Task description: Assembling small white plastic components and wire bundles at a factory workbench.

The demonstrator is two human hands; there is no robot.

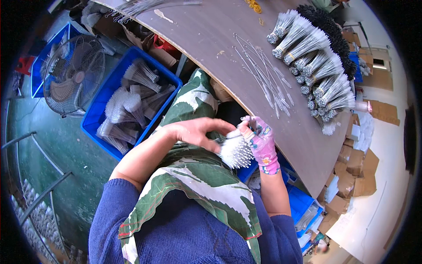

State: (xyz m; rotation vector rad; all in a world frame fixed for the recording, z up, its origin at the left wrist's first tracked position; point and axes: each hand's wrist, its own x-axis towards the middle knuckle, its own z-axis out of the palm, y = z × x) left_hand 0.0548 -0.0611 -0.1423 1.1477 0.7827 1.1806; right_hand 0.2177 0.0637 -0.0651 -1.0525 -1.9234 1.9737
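Note:
Over my lap, a bundle of thin wire brushes [237,152] with white bristle tips is held between my two hands, its tips fanned downward and to the right. My bare left hand [195,133] curves round the wire side of the bundle, its thumb against it. On the opposite side, my right hand [262,143], in a pink flowered glove with fingertips bare, has its fingers closed at the bundle's upper edge. Loose wire brushes [266,72] with looped ends lie spread on the table [220,44] beyond my hands.
Tied bundles of white brushes [314,53] are stacked at the table's right, beside black bristled ones [327,26]. On the left, a blue crate [90,123] holds more bundles, near a caged fan [74,75]. Cardboard boxes [365,171] stand far right; yellow ties [253,5] lie at the back.

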